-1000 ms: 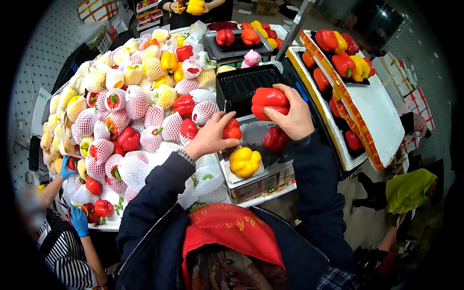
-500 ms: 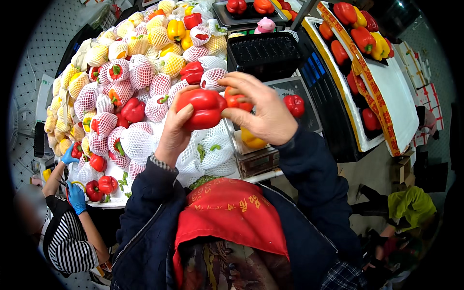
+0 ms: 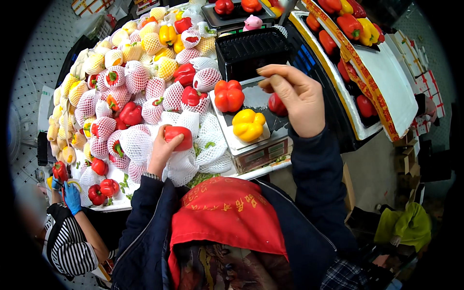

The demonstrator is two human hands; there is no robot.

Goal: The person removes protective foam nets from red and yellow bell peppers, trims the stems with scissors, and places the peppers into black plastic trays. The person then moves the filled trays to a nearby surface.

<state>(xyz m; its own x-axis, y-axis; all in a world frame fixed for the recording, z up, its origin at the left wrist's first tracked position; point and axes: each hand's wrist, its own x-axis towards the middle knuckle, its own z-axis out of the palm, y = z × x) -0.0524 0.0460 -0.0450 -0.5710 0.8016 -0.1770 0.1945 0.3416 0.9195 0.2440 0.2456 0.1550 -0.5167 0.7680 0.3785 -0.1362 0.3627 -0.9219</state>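
My left hand (image 3: 163,153) is closed round a red bell pepper (image 3: 180,138), low over white foam net sleeves (image 3: 212,153). Raised to the right, my right hand (image 3: 300,99) has loosely bent fingers and nothing visible between them. It hovers above a weighing scale (image 3: 261,153). On the scale sit an orange-red bell pepper (image 3: 229,96), a yellow bell pepper (image 3: 249,124) and a red bell pepper (image 3: 277,105), which my right hand partly covers.
Netted bell peppers (image 3: 137,75) are heaped at left. Behind the scale stands a black tray stack (image 3: 251,50); foam boxes of peppers (image 3: 382,84) are at right. At lower left, a co-worker's blue-gloved hand (image 3: 72,197) is near loose red peppers (image 3: 109,187).
My left hand has brought the red pepper down and left, away from my right hand. My right hand has moved right. The orange-red and yellow peppers on the scale are now uncovered.
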